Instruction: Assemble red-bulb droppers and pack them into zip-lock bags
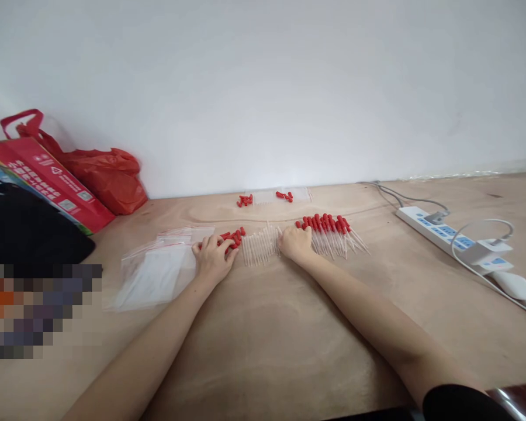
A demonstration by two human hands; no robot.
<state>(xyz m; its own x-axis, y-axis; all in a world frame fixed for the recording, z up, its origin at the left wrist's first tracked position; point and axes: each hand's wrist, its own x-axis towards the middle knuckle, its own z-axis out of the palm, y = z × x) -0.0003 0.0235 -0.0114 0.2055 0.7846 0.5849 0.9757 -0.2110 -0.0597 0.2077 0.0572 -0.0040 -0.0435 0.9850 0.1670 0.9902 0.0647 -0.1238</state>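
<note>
My left hand [213,257] rests on the wooden table [289,327], fingers curled over a small pile of red rubber caps [234,237]. My right hand [294,241] lies a little to the right, fingers bent at the edge of a row of finished droppers with red caps [331,233]. Between the hands lies a heap of clear glass tubes [259,245] without caps. What either hand grips is hidden by the fingers.
Clear zip bags [155,272] lie left of my left hand. More red caps [244,200] and a clear bag [284,195] sit near the wall. A white power strip [447,237] with cables lies at right. A red plastic bag [107,175] and a printed bag [48,181] stand at left.
</note>
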